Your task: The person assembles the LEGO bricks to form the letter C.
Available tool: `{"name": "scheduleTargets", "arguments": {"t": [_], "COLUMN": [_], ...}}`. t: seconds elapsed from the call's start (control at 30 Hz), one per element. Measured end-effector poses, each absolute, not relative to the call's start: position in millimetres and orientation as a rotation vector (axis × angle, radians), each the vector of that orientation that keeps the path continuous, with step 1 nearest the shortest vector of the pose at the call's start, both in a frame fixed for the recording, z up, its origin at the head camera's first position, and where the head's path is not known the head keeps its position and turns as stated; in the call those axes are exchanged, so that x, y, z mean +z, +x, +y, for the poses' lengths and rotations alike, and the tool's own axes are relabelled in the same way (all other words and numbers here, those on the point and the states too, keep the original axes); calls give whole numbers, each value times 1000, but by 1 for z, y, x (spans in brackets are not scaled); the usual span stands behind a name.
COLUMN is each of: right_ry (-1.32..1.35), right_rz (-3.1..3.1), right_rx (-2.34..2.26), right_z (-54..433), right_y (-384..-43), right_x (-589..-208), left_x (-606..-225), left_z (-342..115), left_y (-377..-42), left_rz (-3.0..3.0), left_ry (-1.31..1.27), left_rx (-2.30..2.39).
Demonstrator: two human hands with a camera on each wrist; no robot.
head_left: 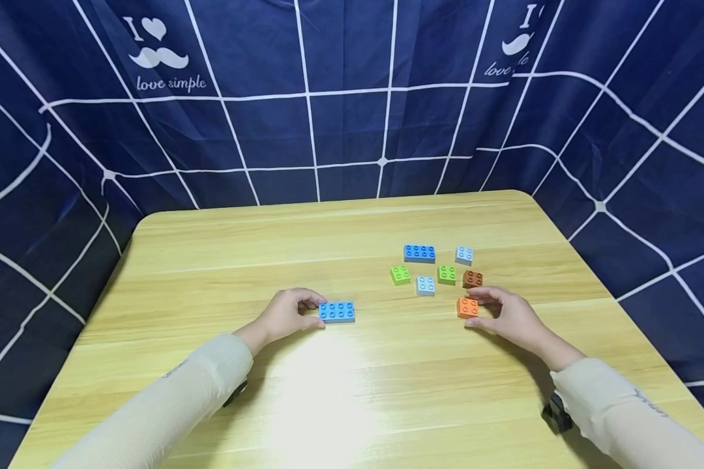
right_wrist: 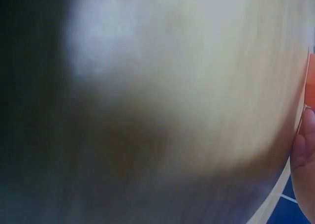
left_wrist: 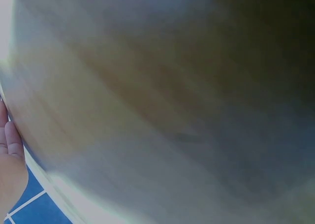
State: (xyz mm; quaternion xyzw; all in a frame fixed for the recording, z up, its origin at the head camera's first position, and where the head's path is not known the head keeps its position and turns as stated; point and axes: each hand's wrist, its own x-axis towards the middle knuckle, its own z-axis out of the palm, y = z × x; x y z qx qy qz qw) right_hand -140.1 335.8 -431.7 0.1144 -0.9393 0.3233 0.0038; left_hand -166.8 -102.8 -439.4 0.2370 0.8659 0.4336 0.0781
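Observation:
In the head view my left hand (head_left: 284, 314) pinches the left end of a light blue building brick (head_left: 337, 312), two rows of studs facing up. Thumb and fingers lie along its near and far sides. To the right, my right hand (head_left: 507, 319) holds a small square orange brick (head_left: 467, 307) between thumb and fingers at its right side. Just beyond that brick is a dark brown brick (head_left: 472, 279), close to the right fingertips. The left wrist view catches only part of the left hand (left_wrist: 11, 155); the right wrist view shows the orange brick (right_wrist: 310, 81) at its edge.
Behind the orange brick lie a darker blue long brick (head_left: 419, 254), two green bricks (head_left: 400, 275) and two pale blue bricks (head_left: 425, 286), loosely grouped. All are on a wood-grain table (head_left: 223, 254). A dark blue curtain (head_left: 346, 130) with white lines surrounds the back and sides.

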Motion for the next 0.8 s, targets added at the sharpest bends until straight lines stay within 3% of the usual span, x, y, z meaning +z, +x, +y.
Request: {"name": "scheduleTargets", "arguments": {"t": [0.8], "right_ry": [341], "right_rz": [-2933], "right_rx": [998], "right_z": [333], "right_y": [-142], "right_x": [-432], "left_x": [-439], "left_z": [-102], "left_y": [-166], "left_rz": [2604], "left_ry": [721], "left_rx": [1283]}}
